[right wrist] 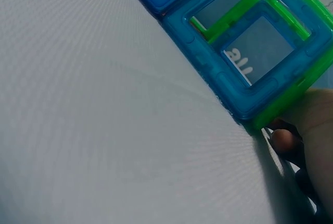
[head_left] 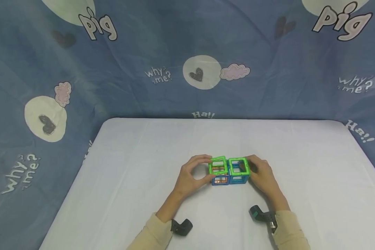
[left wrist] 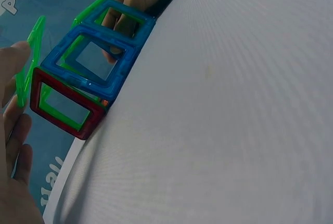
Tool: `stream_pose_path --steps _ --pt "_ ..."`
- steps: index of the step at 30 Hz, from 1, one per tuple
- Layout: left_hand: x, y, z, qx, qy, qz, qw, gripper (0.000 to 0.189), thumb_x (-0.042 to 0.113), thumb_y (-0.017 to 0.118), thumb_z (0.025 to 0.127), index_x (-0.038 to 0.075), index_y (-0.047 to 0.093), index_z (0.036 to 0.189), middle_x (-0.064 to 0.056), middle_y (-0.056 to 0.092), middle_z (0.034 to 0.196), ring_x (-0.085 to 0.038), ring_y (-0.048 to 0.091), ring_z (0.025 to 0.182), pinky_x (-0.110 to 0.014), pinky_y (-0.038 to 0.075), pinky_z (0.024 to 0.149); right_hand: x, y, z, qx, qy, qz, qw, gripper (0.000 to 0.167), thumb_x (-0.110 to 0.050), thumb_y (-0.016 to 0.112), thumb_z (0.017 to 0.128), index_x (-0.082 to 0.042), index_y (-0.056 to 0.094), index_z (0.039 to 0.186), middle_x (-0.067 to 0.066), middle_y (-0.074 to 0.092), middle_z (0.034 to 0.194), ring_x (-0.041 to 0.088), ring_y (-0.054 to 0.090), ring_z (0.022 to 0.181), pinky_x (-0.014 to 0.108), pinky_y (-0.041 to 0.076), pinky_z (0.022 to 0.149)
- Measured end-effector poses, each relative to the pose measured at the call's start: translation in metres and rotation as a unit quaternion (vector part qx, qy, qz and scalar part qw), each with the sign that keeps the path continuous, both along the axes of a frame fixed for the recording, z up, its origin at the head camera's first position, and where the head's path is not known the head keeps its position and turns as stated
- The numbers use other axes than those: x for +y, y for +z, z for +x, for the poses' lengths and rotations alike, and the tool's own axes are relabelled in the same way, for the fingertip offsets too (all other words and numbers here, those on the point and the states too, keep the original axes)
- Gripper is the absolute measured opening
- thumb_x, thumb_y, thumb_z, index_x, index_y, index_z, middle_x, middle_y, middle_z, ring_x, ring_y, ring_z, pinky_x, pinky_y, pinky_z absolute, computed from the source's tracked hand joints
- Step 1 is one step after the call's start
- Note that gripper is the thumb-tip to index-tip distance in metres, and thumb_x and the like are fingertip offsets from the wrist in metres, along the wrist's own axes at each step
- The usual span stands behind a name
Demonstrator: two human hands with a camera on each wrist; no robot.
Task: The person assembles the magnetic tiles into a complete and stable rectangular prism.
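Two open-framed cubes of magnetic tiles stand side by side on the table. My left hand (head_left: 189, 177) pinches a green square magnetic tile (left wrist: 35, 41) between thumb and fingers, tilted over the left cube's top. That left cube has a blue front tile (left wrist: 112, 86) and a dark red side tile (left wrist: 67, 87), with some orange showing inside. Around the right side of the right cube (head_left: 238, 182) my right hand (head_left: 265, 175) grips, some fingers behind it. This cube has a green top and a blue front, and its green side tile (right wrist: 291, 95) lies against the hand.
A white cloth-covered table (head_left: 137, 156) spreads around the cubes. Behind it hangs a blue printed curtain (head_left: 162, 38). Each wrist carries a dark camera mount, one at the left sleeve (head_left: 150, 234) and one at the right sleeve (head_left: 290, 229).
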State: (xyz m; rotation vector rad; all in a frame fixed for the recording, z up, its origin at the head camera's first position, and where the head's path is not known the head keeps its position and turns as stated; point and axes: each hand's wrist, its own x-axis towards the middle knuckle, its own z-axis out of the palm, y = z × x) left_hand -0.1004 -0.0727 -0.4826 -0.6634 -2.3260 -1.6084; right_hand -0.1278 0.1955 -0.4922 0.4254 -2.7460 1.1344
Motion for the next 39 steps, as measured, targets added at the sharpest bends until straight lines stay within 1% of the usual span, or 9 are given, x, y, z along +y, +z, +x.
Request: stream_pose_path --steps 3,7,11,14,22,27,32,39 --pt "0.0024 -0.0007 0.0005 -0.001 0.0 0.0 1.0 0.041 0.029 0.078 0.077 0.019 0.063 0.114 0.006 0.06 0.126 -0.011 0.051 0.125 -0.032 0.037 0.111 0.0003 0.0001 0.0005 0.002 0.0 0.001 1.0 0.025 -0.015 0.07 0.083 -0.009 0.065 0.107 0.01 0.069 0.104 0.031 0.062 0.102 0.049 0.043 0.092" --pt "0.0073 -0.0002 0.0023 0.0 -0.004 -0.004 1.0 0.041 0.03 0.077 0.078 0.019 0.063 0.115 0.006 0.06 0.126 -0.011 0.051 0.125 -0.032 0.038 0.11 0.0007 0.0002 0.0009 -0.011 -0.004 -0.002 0.9999 0.025 -0.017 0.07 0.084 -0.011 0.064 0.108 0.009 0.069 0.105 0.031 0.061 0.103 0.051 0.042 0.094" --pt "0.0094 0.0011 0.0043 0.003 0.006 -0.011 0.9999 0.041 0.029 0.077 0.078 0.02 0.063 0.115 0.006 0.06 0.127 -0.012 0.051 0.125 -0.032 0.038 0.11 0.0004 0.0 0.0008 -0.014 -0.002 -0.005 0.9999 0.025 -0.019 0.069 0.085 -0.011 0.064 0.108 0.009 0.069 0.106 0.031 0.061 0.103 0.05 0.042 0.094" --pt "0.0098 0.0007 0.0051 0.002 0.01 -0.015 0.9998 0.041 0.029 0.077 0.078 0.019 0.063 0.115 0.005 0.06 0.127 -0.012 0.051 0.125 -0.033 0.038 0.11 0.0005 -0.0005 0.0018 -0.016 -0.004 -0.001 0.9999 0.026 -0.02 0.069 0.085 -0.011 0.064 0.108 0.009 0.069 0.106 0.03 0.061 0.104 0.05 0.042 0.094" --pt "0.0093 0.0002 0.0035 -0.007 0.003 -0.021 0.9998 0.043 0.032 0.076 0.078 0.019 0.062 0.117 0.006 0.059 0.128 -0.011 0.05 0.126 -0.033 0.036 0.111 0.0002 0.0019 0.0019 -0.028 -0.01 0.007 0.9995 0.025 -0.021 0.067 0.087 -0.013 0.063 0.11 0.008 0.068 0.108 0.029 0.059 0.106 0.051 0.041 0.097" --pt "0.0091 0.001 0.0035 -0.008 0.002 -0.023 0.9997 0.043 0.032 0.077 0.078 0.021 0.062 0.117 0.007 0.059 0.128 -0.011 0.049 0.127 -0.033 0.036 0.112 -0.0007 0.0047 0.002 -0.036 -0.009 0.004 0.9993 0.026 -0.022 0.066 0.087 -0.012 0.063 0.111 0.009 0.068 0.109 0.031 0.059 0.108 0.053 0.041 0.098" --pt "0.0088 0.0011 0.0039 -0.01 0.003 -0.019 0.9998 0.042 0.03 0.077 0.078 0.021 0.062 0.116 0.006 0.059 0.128 -0.012 0.049 0.127 -0.035 0.036 0.112 -0.0013 0.0043 0.0022 -0.041 -0.012 0.004 0.9991 0.028 -0.023 0.067 0.087 -0.011 0.063 0.112 0.009 0.068 0.109 0.031 0.058 0.107 0.053 0.041 0.097" --pt "0.0083 0.0006 0.0034 -0.04 -0.002 -0.009 0.9992 0.041 0.033 0.077 0.076 0.026 0.063 0.114 0.012 0.058 0.129 -0.008 0.047 0.129 -0.032 0.033 0.113 -0.0004 0.0029 0.0019 -0.033 -0.014 0.008 0.9993 0.026 -0.021 0.066 0.087 -0.011 0.063 0.111 0.009 0.068 0.108 0.03 0.058 0.105 0.051 0.043 0.094"
